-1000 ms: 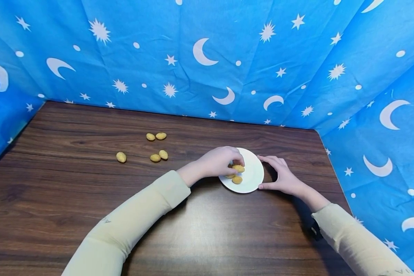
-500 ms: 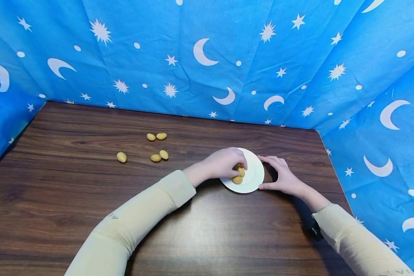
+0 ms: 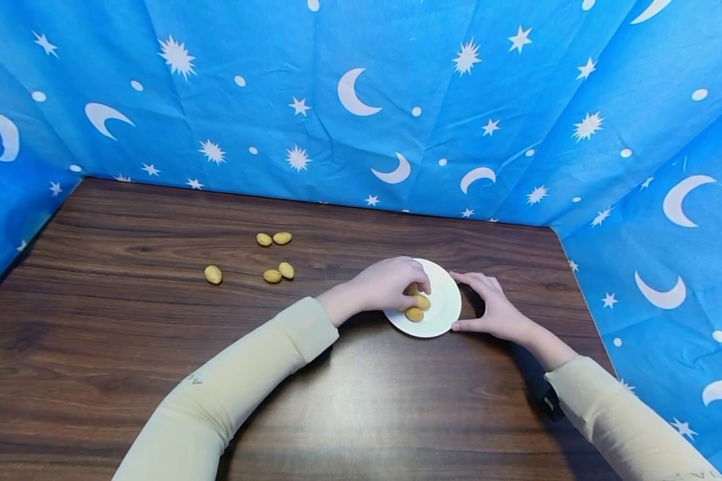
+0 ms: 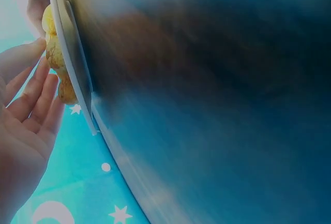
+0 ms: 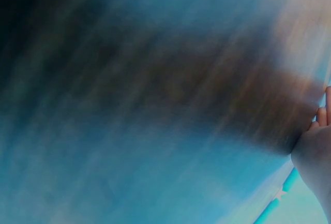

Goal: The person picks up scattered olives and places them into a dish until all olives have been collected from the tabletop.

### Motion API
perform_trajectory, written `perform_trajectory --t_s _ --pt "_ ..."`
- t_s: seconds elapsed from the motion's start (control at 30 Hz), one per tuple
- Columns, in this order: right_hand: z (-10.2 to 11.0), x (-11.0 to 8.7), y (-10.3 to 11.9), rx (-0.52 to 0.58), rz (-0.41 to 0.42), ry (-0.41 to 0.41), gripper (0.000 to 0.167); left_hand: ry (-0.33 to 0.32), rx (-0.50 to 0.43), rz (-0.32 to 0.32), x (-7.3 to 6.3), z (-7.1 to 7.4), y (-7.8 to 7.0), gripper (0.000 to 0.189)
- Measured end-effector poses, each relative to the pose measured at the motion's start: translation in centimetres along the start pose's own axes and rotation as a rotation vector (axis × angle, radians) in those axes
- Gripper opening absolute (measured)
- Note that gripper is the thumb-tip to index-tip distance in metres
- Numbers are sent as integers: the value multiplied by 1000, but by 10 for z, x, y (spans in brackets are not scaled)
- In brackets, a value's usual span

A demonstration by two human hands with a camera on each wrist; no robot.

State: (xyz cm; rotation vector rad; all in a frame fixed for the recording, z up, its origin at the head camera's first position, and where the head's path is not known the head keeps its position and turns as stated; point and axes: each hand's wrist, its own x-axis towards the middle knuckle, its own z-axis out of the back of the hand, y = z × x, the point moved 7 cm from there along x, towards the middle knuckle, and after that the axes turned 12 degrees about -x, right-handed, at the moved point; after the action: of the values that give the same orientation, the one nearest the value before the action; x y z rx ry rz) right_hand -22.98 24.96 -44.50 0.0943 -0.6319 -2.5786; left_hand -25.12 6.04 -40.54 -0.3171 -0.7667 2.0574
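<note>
A round white plate (image 3: pixel 444 312) lies on the table right of centre, with several small yellow potatoes (image 3: pixel 415 314) on its left half. My left hand (image 3: pixel 388 284) is over the plate's left side, its thumb and fingers curled about a potato that they partly hide. In the left wrist view my left hand's fingers (image 4: pixel 36 97) are right at the potatoes (image 4: pixel 54 53), which sit against the plate (image 4: pixel 72 53). My right hand (image 3: pixel 495 310) holds the plate's right rim between thumb and fingers. Only part of my right hand (image 5: pixel 318 144) shows in the right wrist view.
Left of the plate, more potatoes lie on the dark wooden table (image 3: pixel 361 401): a back pair (image 3: pixel 273 238), a nearer pair (image 3: pixel 279 272) and a single potato (image 3: pixel 213 274). A blue cloth (image 3: pixel 313 120) with moons and stars hangs behind the table and at both sides.
My left hand has moved slightly right and lowered a potato among the others on the plate. That potato has turned and shifted toward the near side. My right hand stays at the rim.
</note>
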Motion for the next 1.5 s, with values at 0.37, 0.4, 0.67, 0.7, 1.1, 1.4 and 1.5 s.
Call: perform_trajectory --t_s 0.37,0.4,0.67,0.7,1.1,1.4,1.5 --pt "-2 0 -2 1 3 -2 93 -55 -35 53 -20 16 12 18" --pt "-2 0 -2 1 2 -1 93 -65 -39 56 -23 18 13 18" --pt "-3 0 -2 6 -9 4 93 -105 -36 94 -43 31 28 16" --pt "-4 0 -2 7 -10 5 93 -108 -37 101 -45 33 30 17" --pt "-2 0 -1 -1 -3 8 93 -149 -74 173 -70 52 50 19" --pt "-3 0 -2 4 -3 7 92 -203 -63 213 -95 68 66 22" --pt "-3 1 -2 6 -3 5 92 -219 -61 215 -102 72 69 21"
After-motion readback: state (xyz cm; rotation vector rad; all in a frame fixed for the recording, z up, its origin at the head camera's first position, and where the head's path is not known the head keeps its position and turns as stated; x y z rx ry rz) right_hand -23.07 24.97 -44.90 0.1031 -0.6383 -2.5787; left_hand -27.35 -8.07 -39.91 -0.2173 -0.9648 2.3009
